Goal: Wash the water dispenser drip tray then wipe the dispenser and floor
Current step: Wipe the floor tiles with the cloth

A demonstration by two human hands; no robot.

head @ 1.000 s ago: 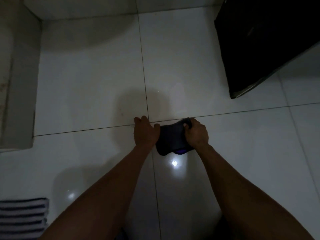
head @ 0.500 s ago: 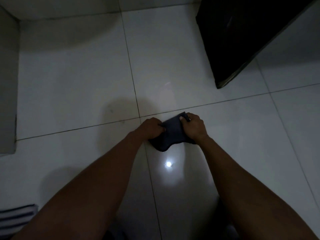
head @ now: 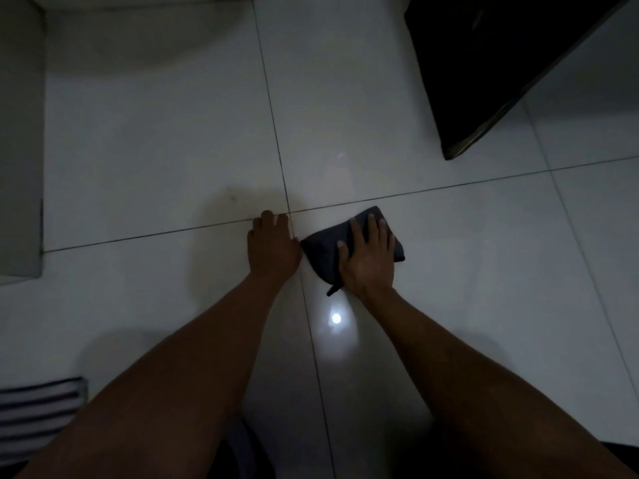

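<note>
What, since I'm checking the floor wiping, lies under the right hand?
A dark cloth lies under the right hand, pressed flat on the tiled floor. The floor beneath the cloth is covered and unseen.

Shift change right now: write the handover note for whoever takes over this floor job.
Left hand: flat on the floor, holding nothing.
Right hand: fingers straight, pressing the folded dark cloth onto the floor.
Black unit stands at the far right; drip tray not in view.
Done: tray and dispenser steps cannot be judged.
Left: wipe the floor.
</note>
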